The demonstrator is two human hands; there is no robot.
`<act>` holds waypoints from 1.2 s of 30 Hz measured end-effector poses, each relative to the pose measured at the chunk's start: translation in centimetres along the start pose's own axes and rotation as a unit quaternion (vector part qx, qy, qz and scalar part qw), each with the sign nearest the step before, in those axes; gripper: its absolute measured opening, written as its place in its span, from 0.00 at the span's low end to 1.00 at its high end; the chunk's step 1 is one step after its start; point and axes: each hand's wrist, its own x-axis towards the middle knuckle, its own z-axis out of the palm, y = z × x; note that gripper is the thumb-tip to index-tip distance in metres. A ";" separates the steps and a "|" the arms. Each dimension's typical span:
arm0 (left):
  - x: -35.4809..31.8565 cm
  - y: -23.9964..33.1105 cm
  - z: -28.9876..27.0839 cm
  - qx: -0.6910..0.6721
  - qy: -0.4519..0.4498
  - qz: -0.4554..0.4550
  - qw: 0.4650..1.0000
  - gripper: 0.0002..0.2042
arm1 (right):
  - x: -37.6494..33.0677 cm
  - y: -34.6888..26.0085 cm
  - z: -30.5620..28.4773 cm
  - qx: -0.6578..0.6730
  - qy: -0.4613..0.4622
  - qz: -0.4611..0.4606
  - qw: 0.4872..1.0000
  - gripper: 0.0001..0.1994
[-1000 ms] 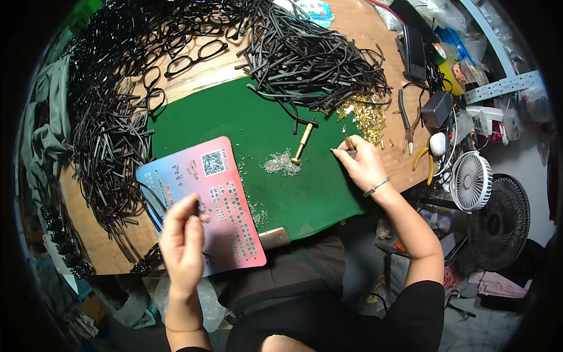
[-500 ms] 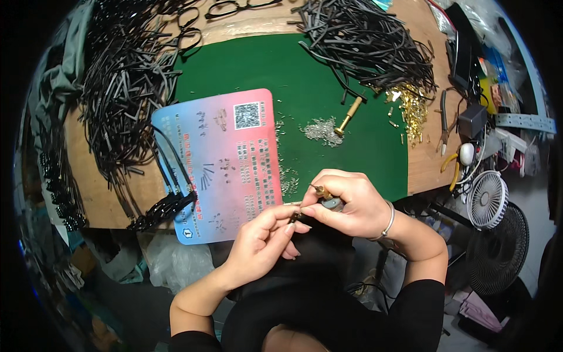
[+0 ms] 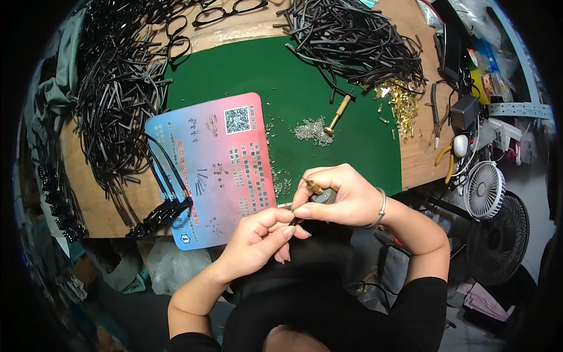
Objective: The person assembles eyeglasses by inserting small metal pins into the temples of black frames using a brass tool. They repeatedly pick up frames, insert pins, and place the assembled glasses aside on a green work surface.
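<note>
Both hands meet at lower centre of frame, right hand gripping a brass-tipped screwdriver, left hand pinching a small black eyeglass temple piece against its tip; apparently mid-fastening, next needing steady alignment.

Green mat, pink-blue card

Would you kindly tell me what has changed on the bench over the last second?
The right hand left the green mat's far edge and the left hand left the pink-blue card; both met near the body around a small brass-tipped tool. The brass-handled screwdriver and silver screw heap stayed put.
</note>
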 end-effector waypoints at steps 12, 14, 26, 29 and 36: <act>0.2 -1.2 0.2 0.039 0.054 0.092 0.994 0.12 | 0.0 0.8 1.1 0.372 0.021 0.266 0.889 0.13; 0.2 -1.4 0.2 0.058 0.058 0.096 0.992 0.12 | 0.1 2.0 1.0 0.426 -0.033 0.312 0.848 0.15; 0.6 -1.2 -0.5 0.163 0.147 0.052 0.974 0.14 | -3.3 1.2 0.4 -0.223 0.096 0.161 0.957 0.21; 1.5 -1.6 -1.2 0.190 0.184 0.109 0.958 0.13 | -4.4 1.4 -0.3 -0.330 0.137 0.120 0.926 0.19; 2.8 -1.7 -1.4 0.283 0.192 0.165 0.925 0.13 | -3.6 3.3 0.6 -0.531 0.187 0.018 0.827 0.22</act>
